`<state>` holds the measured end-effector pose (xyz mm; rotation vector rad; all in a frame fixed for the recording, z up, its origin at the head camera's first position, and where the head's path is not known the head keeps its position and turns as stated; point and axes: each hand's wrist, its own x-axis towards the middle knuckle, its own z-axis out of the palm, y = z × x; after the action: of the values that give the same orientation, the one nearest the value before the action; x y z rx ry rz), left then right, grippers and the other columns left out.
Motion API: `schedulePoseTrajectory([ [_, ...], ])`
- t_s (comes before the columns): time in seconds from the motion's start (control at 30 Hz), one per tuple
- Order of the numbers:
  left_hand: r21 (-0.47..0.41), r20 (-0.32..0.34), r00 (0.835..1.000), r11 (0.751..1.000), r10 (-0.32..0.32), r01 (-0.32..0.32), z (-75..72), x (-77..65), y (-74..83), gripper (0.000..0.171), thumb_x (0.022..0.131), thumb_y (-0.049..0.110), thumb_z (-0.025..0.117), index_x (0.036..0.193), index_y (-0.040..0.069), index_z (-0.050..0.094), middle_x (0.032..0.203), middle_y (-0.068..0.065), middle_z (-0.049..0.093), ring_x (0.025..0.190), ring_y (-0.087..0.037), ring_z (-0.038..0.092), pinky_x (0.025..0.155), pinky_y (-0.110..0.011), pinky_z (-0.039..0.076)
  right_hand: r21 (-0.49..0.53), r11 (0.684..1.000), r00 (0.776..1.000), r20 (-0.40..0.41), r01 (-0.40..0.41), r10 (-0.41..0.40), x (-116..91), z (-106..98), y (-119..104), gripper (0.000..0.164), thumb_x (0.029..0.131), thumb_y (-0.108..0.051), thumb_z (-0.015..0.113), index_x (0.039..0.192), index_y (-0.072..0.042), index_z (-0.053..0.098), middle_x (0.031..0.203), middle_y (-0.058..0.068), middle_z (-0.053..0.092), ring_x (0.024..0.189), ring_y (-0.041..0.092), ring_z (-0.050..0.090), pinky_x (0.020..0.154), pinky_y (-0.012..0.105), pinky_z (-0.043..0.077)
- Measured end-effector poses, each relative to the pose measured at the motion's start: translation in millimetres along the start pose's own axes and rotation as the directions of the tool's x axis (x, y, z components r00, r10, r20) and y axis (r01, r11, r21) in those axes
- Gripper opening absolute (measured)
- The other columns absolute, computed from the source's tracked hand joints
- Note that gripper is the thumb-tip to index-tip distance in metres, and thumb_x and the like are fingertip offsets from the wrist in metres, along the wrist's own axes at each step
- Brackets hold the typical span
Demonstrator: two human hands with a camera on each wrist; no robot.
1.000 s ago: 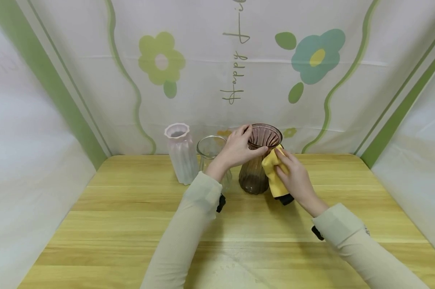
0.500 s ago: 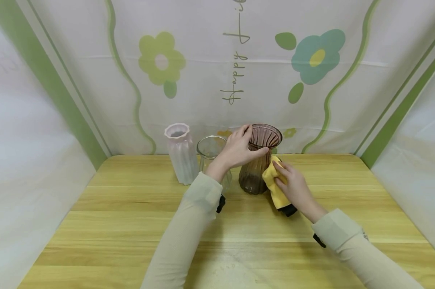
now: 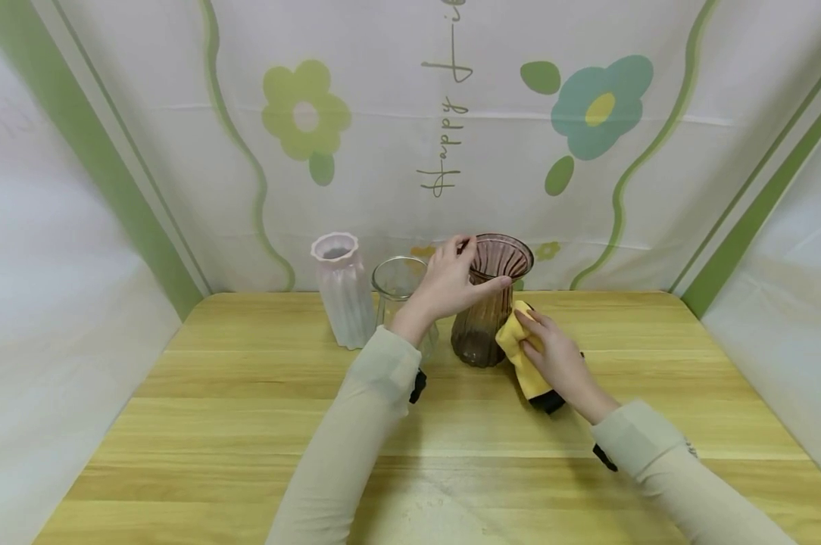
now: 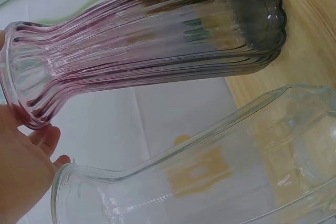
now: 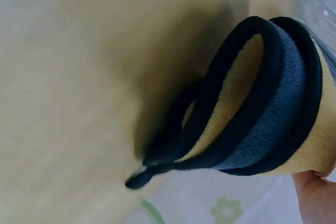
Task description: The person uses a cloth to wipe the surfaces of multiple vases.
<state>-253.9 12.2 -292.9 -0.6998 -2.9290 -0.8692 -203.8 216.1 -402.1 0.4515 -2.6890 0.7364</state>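
A ribbed glass vase (image 3: pixel 480 333), purple-pink at its flared mouth and smoky brown at its base, stands upright on the table. My left hand (image 3: pixel 444 284) holds it by the rim, thumb in front and fingers behind; the left wrist view shows the hand at the mouth of the vase (image 4: pixel 152 45). Against the vase's lower right side, my right hand (image 3: pixel 559 362) grips a folded yellow cloth (image 3: pixel 519 356). Dark edging and a blue-grey face show on the cloth (image 5: pixel 273 103) in the right wrist view.
A clear glass vase (image 3: pixel 385 303) stands just left of the ribbed one, partly behind my left forearm. Further left is a white fluted vase (image 3: pixel 345 303) with a pinkish top. A flower-printed curtain (image 3: pixel 383 151) hangs behind the wooden table (image 3: pixel 233 424).
My right hand has slid the cloth down the vase's right side, from just below the rim to the lower body. The left hand stays at the rim.
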Motion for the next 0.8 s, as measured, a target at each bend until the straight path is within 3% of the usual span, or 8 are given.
schedulePoseTrajectory([
  [0.37, -0.007, 0.043, 0.999, 1.000, 0.006, -0.006, -4.0, 1.3, -1.0, 0.085, 0.093, 0.055, 0.050, 0.154, 0.009, 0.014, 0.161, -0.009, 0.015, 0.149, -0.030, 0.013, 0.122, -0.048, 0.012, 0.073, 0.992, 0.969, -0.233, 0.107, -0.088, 18, -16, -19, 0.053, 0.083, 0.007, 0.066, 0.134, 0.003, 0.052, 0.134, 0.031, 0.051, 0.113, 0.050, 0.055, 0.089, 0.056, 0.050],
  [0.63, -0.041, 0.065, 0.998, 0.999, 0.007, -0.005, -4.0, 0.7, -1.5, 0.084, 0.094, 0.053, 0.049, 0.154, 0.009, 0.010, 0.162, -0.008, 0.008, 0.150, -0.029, 0.009, 0.122, -0.048, 0.011, 0.089, 0.991, 0.973, -0.216, 0.103, -0.082, 17, -15, -19, 0.053, 0.082, 0.008, 0.067, 0.133, 0.001, 0.053, 0.131, 0.031, 0.053, 0.112, 0.050, 0.055, 0.088, 0.055, 0.051],
  [0.8, -0.047, 0.067, 0.998, 0.999, 0.010, -0.007, -3.5, -0.6, -0.9, 0.085, 0.095, 0.053, 0.048, 0.154, 0.007, 0.008, 0.163, -0.008, 0.006, 0.150, -0.030, 0.008, 0.122, -0.048, 0.009, 0.087, 0.993, 0.986, -0.154, 0.076, -0.062, 12, -7, -12, 0.053, 0.083, 0.006, 0.067, 0.133, 0.003, 0.052, 0.127, 0.032, 0.055, 0.112, 0.050, 0.056, 0.092, 0.056, 0.049],
])
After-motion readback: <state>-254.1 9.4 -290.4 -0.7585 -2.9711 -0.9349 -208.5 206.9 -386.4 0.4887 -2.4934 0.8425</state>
